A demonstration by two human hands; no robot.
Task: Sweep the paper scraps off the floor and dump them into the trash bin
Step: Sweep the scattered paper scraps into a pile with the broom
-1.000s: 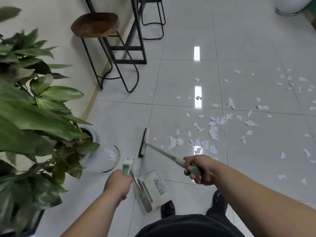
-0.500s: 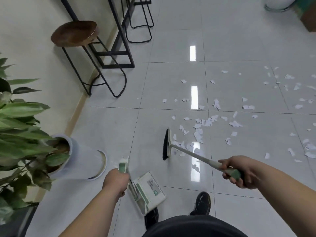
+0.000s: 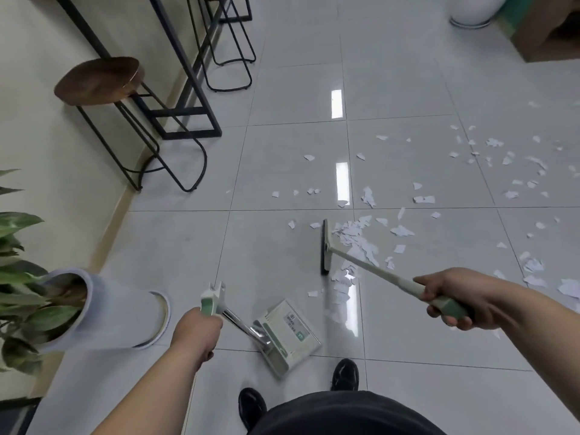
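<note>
The right hand [image 3: 455, 304] is curled tight round the green grip of the broom [image 3: 326, 246]. The left hand [image 3: 196, 332] is curled round the handle of the dustpan [image 3: 292, 334], which sits on the floor [image 3: 175, 246] near the feet. The paper scraps [image 3: 354, 237] lie beside the broom head and out to the right. Hold the broom low and pull slow, short strokes toward the dustpan, so no scraps fly off.
</note>
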